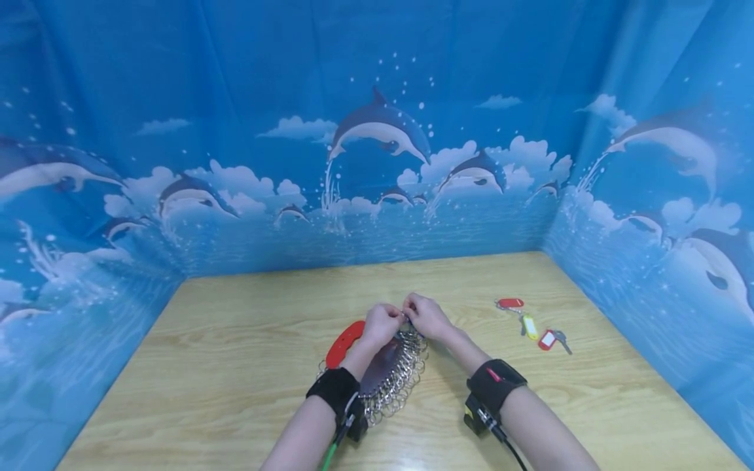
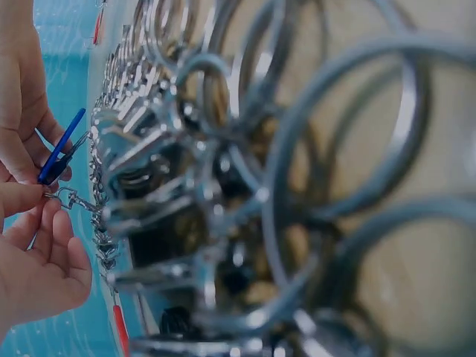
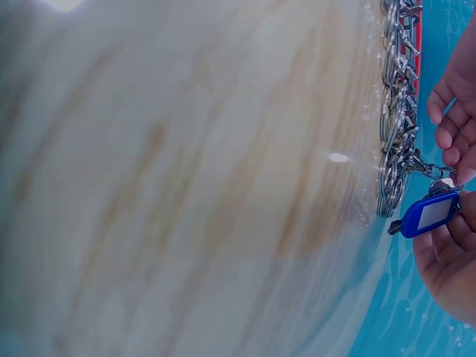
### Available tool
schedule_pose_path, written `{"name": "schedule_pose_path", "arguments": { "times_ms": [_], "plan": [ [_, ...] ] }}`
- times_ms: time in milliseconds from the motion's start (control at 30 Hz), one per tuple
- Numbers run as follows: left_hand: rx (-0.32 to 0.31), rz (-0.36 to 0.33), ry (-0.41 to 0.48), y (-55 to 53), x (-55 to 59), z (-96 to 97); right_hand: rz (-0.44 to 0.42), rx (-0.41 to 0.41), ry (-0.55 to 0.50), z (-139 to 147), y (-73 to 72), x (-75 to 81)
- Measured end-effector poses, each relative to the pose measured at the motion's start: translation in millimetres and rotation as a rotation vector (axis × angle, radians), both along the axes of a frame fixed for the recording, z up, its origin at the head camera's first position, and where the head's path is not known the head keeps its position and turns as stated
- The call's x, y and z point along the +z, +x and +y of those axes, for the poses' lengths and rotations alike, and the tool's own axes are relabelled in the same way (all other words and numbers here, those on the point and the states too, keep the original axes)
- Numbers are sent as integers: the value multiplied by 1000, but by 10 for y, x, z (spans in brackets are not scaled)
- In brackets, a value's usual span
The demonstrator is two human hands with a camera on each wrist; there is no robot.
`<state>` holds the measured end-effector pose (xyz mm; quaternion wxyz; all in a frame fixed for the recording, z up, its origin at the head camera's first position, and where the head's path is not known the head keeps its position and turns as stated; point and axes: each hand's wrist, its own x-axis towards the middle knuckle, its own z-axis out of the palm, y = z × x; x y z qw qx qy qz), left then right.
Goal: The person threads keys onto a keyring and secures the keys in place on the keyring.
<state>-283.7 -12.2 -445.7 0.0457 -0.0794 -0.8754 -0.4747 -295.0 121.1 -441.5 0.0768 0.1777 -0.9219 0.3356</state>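
Note:
A big hoop of key rings (image 1: 406, 376) with a red handle (image 1: 344, 343) lies on the table, its rim crowded with metal clips and split rings. At its far edge my two hands meet. My left hand (image 1: 381, 325) pinches a small metal ring (image 2: 56, 195) joined to a clip on the hoop. My right hand (image 1: 428, 318) holds a blue key tag (image 3: 431, 214) with a white label by its ring end, beside the left fingertips. A dark key (image 3: 395, 227) hangs with the tag. Whether the tag's ring is linked to the clip I cannot tell.
To the right on the wooden table (image 1: 247, 366) lie a red key tag (image 1: 511, 303), a yellow key tag (image 1: 530, 327) and another red key tag (image 1: 548, 339), with keys. A blue dolphin-print curtain (image 1: 283, 78) borders the table at the back and sides.

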Motion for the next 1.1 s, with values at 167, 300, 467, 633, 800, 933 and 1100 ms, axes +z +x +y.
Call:
{"name": "schedule_pose_path", "arguments": {
  "times_ms": [167,300,467,633,800,933,1100],
  "plan": [
    [7,13,-26,-12,-4,19,19,-6,-6,5,-9,-13],
    [42,-12,-8,-31,12,36,27,-6,-21,-1,-20,-11],
    [81,-56,24,-46,4,32,20,24,-8,-8,-15,-17],
    [89,-74,34,-35,-13,21,28,42,16,-10,-3,-36],
    [107,-111,79,-21,4,39,31,39,-4,7,-10,-30],
    [79,-81,79,-25,1,38,11,37,-39,37,-10,-18],
    [-6,-24,35,-33,-39,24,-20,25,-55,82,-9,-46]
  ]
}}
